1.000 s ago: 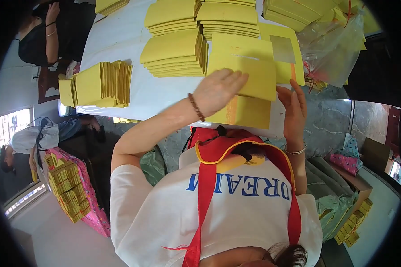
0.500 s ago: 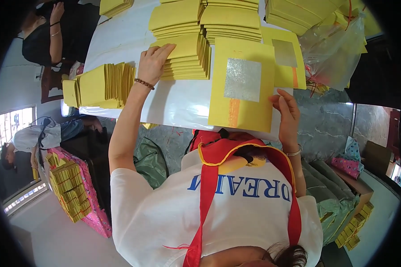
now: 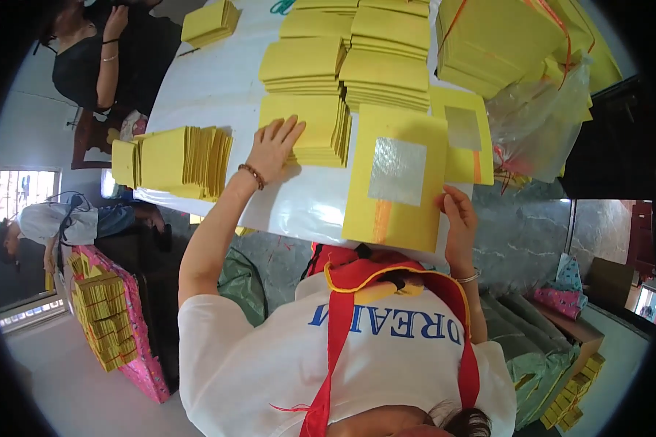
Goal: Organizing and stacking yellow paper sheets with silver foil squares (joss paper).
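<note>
My left hand [image 3: 275, 151] lies with its fingers stretched out over the left front of a stack of folded yellow papers [image 3: 310, 120]. To the right, a flat yellow sheet [image 3: 361, 197] with a silver square and an orange stripe rests at the table's front edge. My right hand [image 3: 459, 222] is at that sheet's right edge, its fingers bent and the tips on the edge; the thumb's grip is partly hidden. Another yellow sheet [image 3: 439, 102] of the same pattern lies partly beneath, farther right.
More folded yellow stacks [image 3: 386, 69] fill the far table [image 3: 299, 211]. Folded papers [image 3: 171, 160] stand in a row at left. A clear plastic bag [image 3: 536, 124] hangs at the right edge. Another person's hand [image 3: 115, 25] is far left. Green sacks [image 3: 521, 335] stand at lower right.
The whole view has shifted, so the table sits lower in the picture. My left hand has slid slightly nearer to me on the stack. My right fingers have drawn closer together at the sheet's edge.
</note>
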`<control>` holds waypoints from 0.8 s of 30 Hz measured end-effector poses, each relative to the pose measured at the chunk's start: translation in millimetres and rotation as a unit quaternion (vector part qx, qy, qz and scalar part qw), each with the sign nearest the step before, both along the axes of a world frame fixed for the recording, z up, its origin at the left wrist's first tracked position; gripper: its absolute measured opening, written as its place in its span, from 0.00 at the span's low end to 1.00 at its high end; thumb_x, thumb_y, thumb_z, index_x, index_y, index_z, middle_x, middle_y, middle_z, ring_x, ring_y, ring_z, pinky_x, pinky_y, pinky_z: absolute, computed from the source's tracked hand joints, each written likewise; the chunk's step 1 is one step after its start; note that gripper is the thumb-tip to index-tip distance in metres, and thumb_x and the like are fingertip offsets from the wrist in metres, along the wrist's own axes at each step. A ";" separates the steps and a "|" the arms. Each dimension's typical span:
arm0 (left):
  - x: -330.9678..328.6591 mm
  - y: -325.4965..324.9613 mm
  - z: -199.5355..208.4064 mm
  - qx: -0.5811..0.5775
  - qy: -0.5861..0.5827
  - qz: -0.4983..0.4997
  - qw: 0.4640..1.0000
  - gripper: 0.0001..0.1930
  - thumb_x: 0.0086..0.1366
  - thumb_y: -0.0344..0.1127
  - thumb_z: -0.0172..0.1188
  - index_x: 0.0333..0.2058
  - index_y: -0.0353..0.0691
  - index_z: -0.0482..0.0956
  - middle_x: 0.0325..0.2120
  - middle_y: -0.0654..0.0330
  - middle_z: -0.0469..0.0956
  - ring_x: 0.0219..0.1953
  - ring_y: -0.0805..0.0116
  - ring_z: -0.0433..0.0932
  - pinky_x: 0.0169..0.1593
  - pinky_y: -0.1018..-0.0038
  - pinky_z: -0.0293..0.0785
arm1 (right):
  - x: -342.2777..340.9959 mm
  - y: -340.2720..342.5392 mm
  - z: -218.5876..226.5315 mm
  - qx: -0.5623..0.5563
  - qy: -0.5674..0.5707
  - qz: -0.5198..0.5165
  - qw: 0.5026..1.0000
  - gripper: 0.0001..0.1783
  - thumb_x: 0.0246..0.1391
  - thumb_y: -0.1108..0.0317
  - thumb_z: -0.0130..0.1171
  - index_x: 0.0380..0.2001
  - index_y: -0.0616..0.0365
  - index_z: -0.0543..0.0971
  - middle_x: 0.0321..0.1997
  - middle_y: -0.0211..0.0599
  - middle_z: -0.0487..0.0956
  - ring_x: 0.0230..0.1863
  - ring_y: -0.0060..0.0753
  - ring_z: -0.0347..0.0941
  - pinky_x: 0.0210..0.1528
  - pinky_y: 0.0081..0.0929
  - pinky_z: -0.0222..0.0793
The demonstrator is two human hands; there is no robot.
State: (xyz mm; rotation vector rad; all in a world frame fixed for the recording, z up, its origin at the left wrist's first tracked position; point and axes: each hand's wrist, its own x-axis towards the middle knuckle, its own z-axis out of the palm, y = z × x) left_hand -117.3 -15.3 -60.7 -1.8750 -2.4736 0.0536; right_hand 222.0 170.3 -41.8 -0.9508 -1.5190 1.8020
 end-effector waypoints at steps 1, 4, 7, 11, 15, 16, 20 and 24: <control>4.8 -0.7 6.7 -0.018 -0.037 0.005 0.999 0.43 0.45 0.30 0.60 0.63 0.44 0.52 0.63 0.56 0.53 0.61 0.53 0.54 0.60 0.57 0.53 | -0.3 0.8 -1.4 0.003 -0.004 0.001 1.000 0.13 0.59 0.70 0.50 0.46 0.61 0.74 0.37 0.30 0.76 0.42 0.20 0.70 0.48 0.19 0.65; 2.5 -3.6 11.3 -0.026 -0.050 0.002 0.998 0.43 0.49 0.46 0.60 0.62 0.41 0.51 0.63 0.52 0.52 0.62 0.50 0.52 0.61 0.55 0.49 | -7.2 4.6 2.3 0.032 -0.010 -0.010 0.999 0.13 0.59 0.71 0.51 0.46 0.61 0.74 0.38 0.30 0.76 0.41 0.19 0.70 0.46 0.19 0.65; 0.2 -3.3 11.8 -0.013 -0.067 0.002 0.998 0.41 0.58 0.61 0.50 0.62 0.40 0.53 0.62 0.50 0.52 0.62 0.49 0.51 0.62 0.54 0.47 | -29.3 8.6 6.4 0.130 -0.033 0.011 0.991 0.13 0.58 0.70 0.51 0.45 0.62 0.74 0.38 0.29 0.76 0.40 0.19 0.70 0.44 0.19 0.67; -8.2 -2.5 6.5 0.001 -0.147 0.032 0.989 0.32 0.64 0.56 0.43 0.61 0.43 0.58 0.62 0.53 0.54 0.61 0.52 0.53 0.62 0.57 0.47 | -99.9 -4.2 33.5 0.331 -0.008 0.229 0.915 0.18 0.52 0.67 0.55 0.46 0.62 0.74 0.44 0.41 0.76 0.42 0.35 0.74 0.46 0.31 0.68; -8.0 4.7 12.5 0.037 -0.168 0.054 0.984 0.23 0.66 0.47 0.44 0.57 0.46 0.65 0.58 0.58 0.63 0.60 0.56 0.57 0.62 0.57 0.47 | -164.6 -31.8 25.4 0.622 -0.077 0.242 0.741 0.25 0.49 0.62 0.57 0.52 0.58 0.70 0.51 0.44 0.72 0.49 0.40 0.71 0.55 0.49 0.57; -9.6 4.9 11.5 0.038 -0.166 0.053 0.984 0.23 0.66 0.47 0.44 0.57 0.46 0.65 0.58 0.58 0.63 0.60 0.56 0.57 0.62 0.57 0.47 | -177.1 -34.2 15.9 0.634 -0.129 0.275 0.711 0.25 0.50 0.60 0.56 0.51 0.57 0.70 0.49 0.41 0.72 0.49 0.37 0.70 0.56 0.49 0.54; -28.8 -7.6 -18.1 0.211 -0.200 0.113 0.950 0.27 0.61 0.47 0.52 0.55 0.39 0.66 0.51 0.52 0.70 0.53 0.51 0.66 0.57 0.60 0.58 | -196.0 -37.9 -3.4 0.643 -0.232 0.333 0.650 0.22 0.48 0.59 0.57 0.46 0.57 0.72 0.43 0.34 0.74 0.47 0.33 0.71 0.54 0.46 0.52; -45.7 -30.1 -48.9 0.276 -0.428 0.323 0.798 0.39 0.56 0.53 0.60 0.56 0.27 0.62 0.46 0.45 0.73 0.48 0.54 0.72 0.51 0.68 0.67 | -197.5 -40.6 0.3 0.632 -0.262 0.368 0.630 0.19 0.48 0.59 0.57 0.42 0.57 0.73 0.39 0.33 0.74 0.44 0.32 0.72 0.51 0.41 0.56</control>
